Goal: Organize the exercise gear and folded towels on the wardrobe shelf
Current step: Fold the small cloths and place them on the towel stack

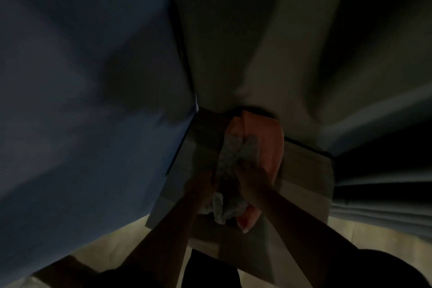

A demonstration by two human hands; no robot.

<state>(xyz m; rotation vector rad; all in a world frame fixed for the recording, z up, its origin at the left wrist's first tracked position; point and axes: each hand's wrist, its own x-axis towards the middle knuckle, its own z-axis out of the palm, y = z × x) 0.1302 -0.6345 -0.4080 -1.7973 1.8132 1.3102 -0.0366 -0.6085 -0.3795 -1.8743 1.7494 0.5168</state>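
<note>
The scene is dim and blurred. A pale grey textured towel (pixel 230 159) lies over a pink folded towel (pixel 268 142) on the wardrobe shelf (pixel 306 170) at centre. My left hand (pixel 201 184) grips the grey towel's left side. My right hand (pixel 252 175) grips its right side, against the pink towel. A bunched end of the grey towel (pixel 222 208) hangs between my wrists. No exercise gear can be made out.
A blue wardrobe panel (pixel 93 77) fills the left. A beige back wall (pixel 245 42) rises behind the shelf. Dark hanging fabric (pixel 385 170) closes the right side. Light floor (pixel 112 248) shows below the shelf's front edge.
</note>
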